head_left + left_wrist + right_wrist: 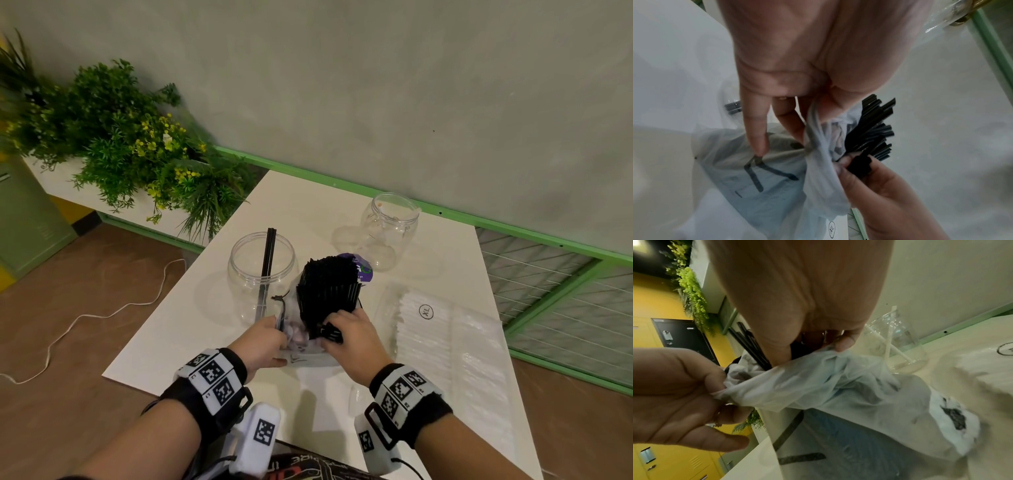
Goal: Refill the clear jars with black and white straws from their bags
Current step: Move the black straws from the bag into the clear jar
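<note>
A bundle of black straws (329,287) stands up out of a thin clear bag (301,342) in the middle of the white table (342,404). My left hand (263,339) pinches the bag's plastic (818,138) at its left side. My right hand (349,332) grips the near ends of the black straws (861,164), its fingers down in the bag's mouth (818,369). A clear jar (262,270) just left of the bag holds a few black straws (269,253). A second clear jar (390,229) at the back holds a couple of white straws (892,345).
A flat clear bag of white straws (431,329) marked XL lies right of my hands. A planter of green foliage (120,137) stands off the table's left corner. A green rail (513,229) runs along the wall behind. A white cord (102,311) trails on the floor.
</note>
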Demonstrator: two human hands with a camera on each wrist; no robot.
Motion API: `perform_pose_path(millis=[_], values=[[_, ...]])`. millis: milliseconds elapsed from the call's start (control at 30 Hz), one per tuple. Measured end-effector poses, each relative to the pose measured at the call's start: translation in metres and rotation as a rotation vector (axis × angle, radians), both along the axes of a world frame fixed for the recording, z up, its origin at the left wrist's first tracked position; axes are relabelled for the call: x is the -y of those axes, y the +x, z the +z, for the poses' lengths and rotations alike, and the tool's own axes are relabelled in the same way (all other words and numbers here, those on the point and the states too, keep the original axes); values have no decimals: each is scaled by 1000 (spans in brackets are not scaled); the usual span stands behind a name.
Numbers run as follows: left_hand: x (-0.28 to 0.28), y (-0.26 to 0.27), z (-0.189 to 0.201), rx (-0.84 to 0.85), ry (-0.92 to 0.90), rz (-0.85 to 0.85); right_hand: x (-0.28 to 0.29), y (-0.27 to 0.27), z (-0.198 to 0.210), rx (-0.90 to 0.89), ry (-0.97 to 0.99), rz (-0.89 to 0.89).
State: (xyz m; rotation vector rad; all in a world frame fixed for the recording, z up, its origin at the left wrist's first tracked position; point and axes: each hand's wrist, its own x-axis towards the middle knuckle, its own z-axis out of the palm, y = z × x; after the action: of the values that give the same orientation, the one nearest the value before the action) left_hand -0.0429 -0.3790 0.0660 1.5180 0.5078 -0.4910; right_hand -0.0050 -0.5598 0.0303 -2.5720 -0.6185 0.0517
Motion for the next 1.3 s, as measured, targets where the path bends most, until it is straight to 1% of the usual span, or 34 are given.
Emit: perform_pose_path(millis=[33,100,200,267,333,400,433,567,667,733,833,900,967,1000,1100,1167,1233,1300], values=[[1,0,1,-1,-18,20,3,-1,0,23,13,-4],[3,1,3,-1,-34,43,6,-2,2,133,-3,6],[3,5,3,0,-27,-6,5,-5,6,338,-29,15],[3,6,4,19,0,-61,5,-3,12,437,68,-5],[3,8,2,41,21,-101,8,-1,20,495,221,-26],[4,7,2,77,31,-130,13,3,29,525,327,-36],[3,7,1,90,36,-136,16,5,33,529,343,-42],[2,6,-3,125,89,-199,22,17,36,529,304,-86],[-1,6,-6,130,104,-242,25,23,31,536,326,-149],[-2,5,-8,132,99,-248,27,27,29,563,286,-144],[-2,5,-10,142,92,-256,28,34,27,580,164,-140],[-2,5,-10,147,82,-255,31,35,27,568,117,-161],[-1,5,-11,152,79,-254,32,33,26,524,125,-161],[-1,5,-10,156,79,-252,33,30,26,493,168,-163],[-1,6,-9,175,75,-232,34,15,27,394,404,-214],[-1,7,-8,189,67,-225,36,-1,24,336,507,-258],[-2,7,-8,201,65,-233,38,-14,16,238,536,-286],[-2,7,-10,200,68,-243,40,-18,8,122,506,-294]])
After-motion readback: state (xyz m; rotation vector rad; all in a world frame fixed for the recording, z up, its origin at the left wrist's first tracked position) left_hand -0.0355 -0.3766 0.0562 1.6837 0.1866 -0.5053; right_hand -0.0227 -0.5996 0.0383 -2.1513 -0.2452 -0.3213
